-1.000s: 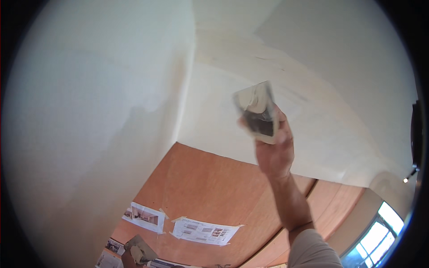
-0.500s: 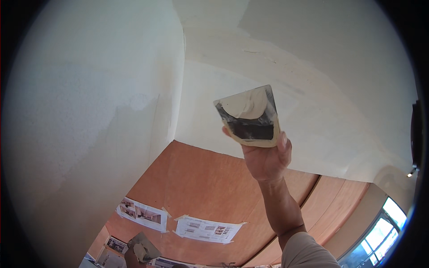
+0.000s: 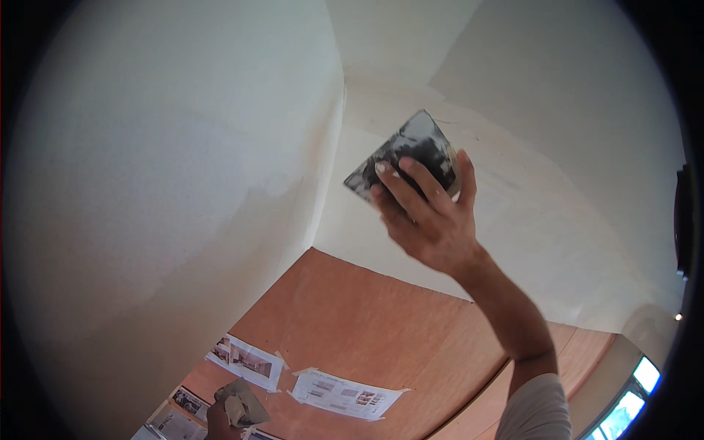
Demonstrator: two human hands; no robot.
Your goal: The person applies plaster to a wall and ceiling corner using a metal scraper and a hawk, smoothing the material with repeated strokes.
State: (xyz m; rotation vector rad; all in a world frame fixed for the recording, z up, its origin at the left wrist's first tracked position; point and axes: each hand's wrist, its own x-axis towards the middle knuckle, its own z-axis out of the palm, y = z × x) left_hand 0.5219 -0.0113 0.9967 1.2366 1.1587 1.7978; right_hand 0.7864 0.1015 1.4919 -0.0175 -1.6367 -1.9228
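Observation:
My right hand (image 3: 438,227) is raised high, its fingers spread over the back of a wide putty knife (image 3: 424,133). The dark, smeared face of the blade shows, and its other face is turned to the pale plastered surface (image 3: 396,249). Whether the blade touches that surface I cannot tell. Low at the left, my left hand (image 3: 218,419) is partly cut off by the lower edge and in shadow. It grips a second putty knife (image 3: 253,405) with a lump of pale putty (image 3: 235,411) on it.
A white wall (image 3: 183,183) rises at the left and meets the plastered surface in a corner. Below is a reddish-brown wooden panel (image 3: 330,308) with taped-up printed sheets (image 3: 345,394). A bright window (image 3: 623,418) stands at the lower right.
My right hand has turned over: the putty-laden face of its knife now faces away, and the back of the hand shows. The knife has risen slightly. My left hand stays low, holding its knife.

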